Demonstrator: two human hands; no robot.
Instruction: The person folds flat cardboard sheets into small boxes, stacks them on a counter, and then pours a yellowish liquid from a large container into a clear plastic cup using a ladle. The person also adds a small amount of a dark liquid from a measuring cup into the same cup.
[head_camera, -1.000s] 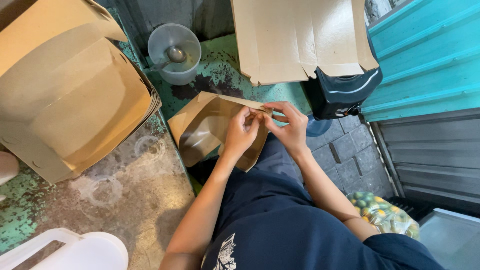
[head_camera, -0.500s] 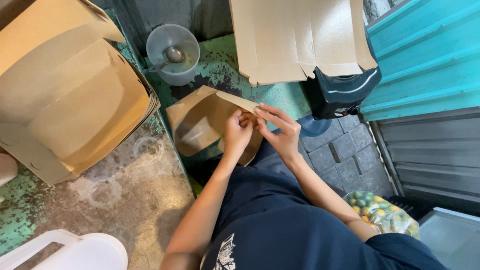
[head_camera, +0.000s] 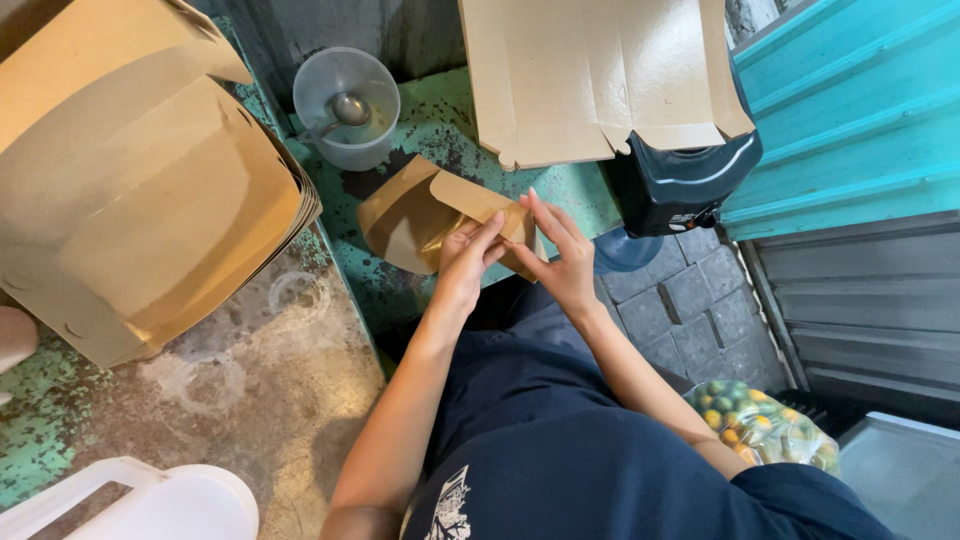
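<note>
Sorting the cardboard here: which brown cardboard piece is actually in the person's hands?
The small brown box at centre, pinched by the left hand and right hand. The stacked boxes at left and the flat sheet above lie untouched.

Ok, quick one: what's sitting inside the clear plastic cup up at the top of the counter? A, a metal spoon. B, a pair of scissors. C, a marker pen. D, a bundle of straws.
A: the clear plastic cup holds a metal spoon, its rounded bowl showing inside, beyond the folded brown paper box that both hands are working on.
</note>
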